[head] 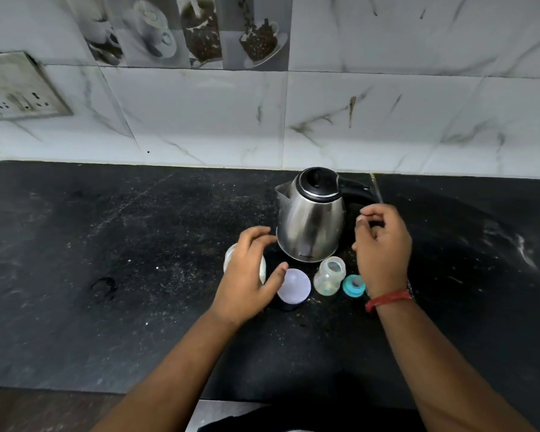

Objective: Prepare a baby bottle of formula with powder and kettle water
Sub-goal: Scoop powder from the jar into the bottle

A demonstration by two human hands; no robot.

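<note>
A steel kettle point(310, 219) with a black lid and handle stands on the black counter point(106, 260). In front of it stands an open clear baby bottle point(329, 275). Its teal collar with teat point(354, 285) lies just right of the bottle. A lilac-lidded dark container point(293, 286) stands left of the bottle. My left hand point(247, 275) hovers with spread fingers over a white-rimmed jar point(229, 255), mostly hiding it. My right hand point(382, 247) hangs beside the kettle's handle with loosely curled fingers, holding nothing.
A tiled wall rises behind the counter, with a socket plate point(19, 88) at the upper left. The counter's front edge runs along the bottom of the view. A seam in the counter point(375, 185) runs behind the kettle.
</note>
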